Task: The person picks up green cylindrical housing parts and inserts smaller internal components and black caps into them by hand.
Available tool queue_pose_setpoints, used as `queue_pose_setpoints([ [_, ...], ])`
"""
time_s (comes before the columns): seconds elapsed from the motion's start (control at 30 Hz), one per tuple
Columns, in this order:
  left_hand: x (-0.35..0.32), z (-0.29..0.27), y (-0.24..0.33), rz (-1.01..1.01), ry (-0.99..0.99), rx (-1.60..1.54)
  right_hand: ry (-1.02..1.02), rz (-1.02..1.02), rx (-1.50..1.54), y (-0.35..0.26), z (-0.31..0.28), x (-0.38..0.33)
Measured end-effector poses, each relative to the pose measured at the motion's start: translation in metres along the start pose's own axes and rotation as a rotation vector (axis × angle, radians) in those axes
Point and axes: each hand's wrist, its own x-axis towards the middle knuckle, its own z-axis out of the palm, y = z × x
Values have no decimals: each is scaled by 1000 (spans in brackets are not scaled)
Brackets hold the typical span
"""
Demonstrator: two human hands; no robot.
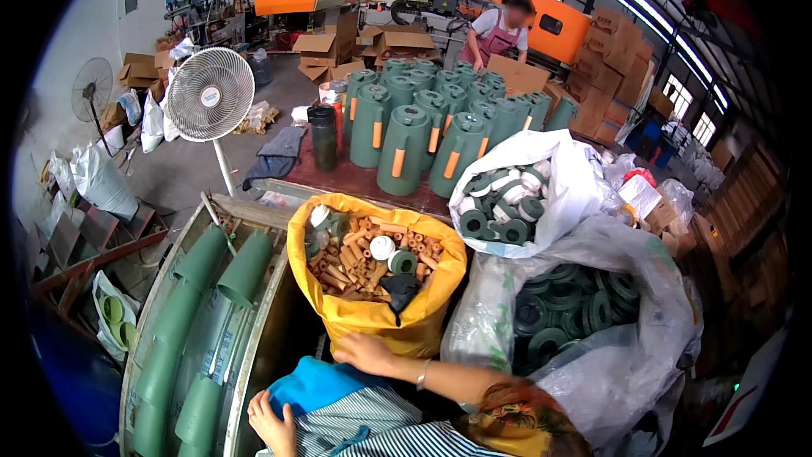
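Note:
My right hand lies against the lower front of a yellow bag, its fingers tucked down out of sight. A bracelet sits on that wrist. The bag stands open and holds several short orange tubes, a white cap and a green lid. My left hand rests with fingers apart on a blue and striped cloth over my lap, holding nothing.
A white bag of green and white lids and a clear bag of green rings stand to the right. Several green jugs fill the red table behind. Green shells lie in a rack at left, beside a standing fan. A person works at the back.

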Motion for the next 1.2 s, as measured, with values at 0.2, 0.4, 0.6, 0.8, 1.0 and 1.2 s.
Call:
queue_pose_setpoints([
  [0.2, -2, 8, -40, -35, -26, -186, -22, 38, 397, -12, 84, -2],
  [0.4, 32, -45, 42, 215, 139, -109, 238, 102, 571, 30, 16, 6],
  [0.6, -76, -44, -3, -287, 9, 215, -163, -24, -62, 6, 24, -34],
  [0.8, -150, -49, -28, -406, -166, 32, -158, -236, 84, -49, 77, -9],
  [1.0, -140, -41, -13, -258, -107, -56, -345, -27, 465, 15, 126, 72],
  [1.2, -144, -59, -9, -290, -48, -72, 308, -558, -102, -89, 69, 36],
])
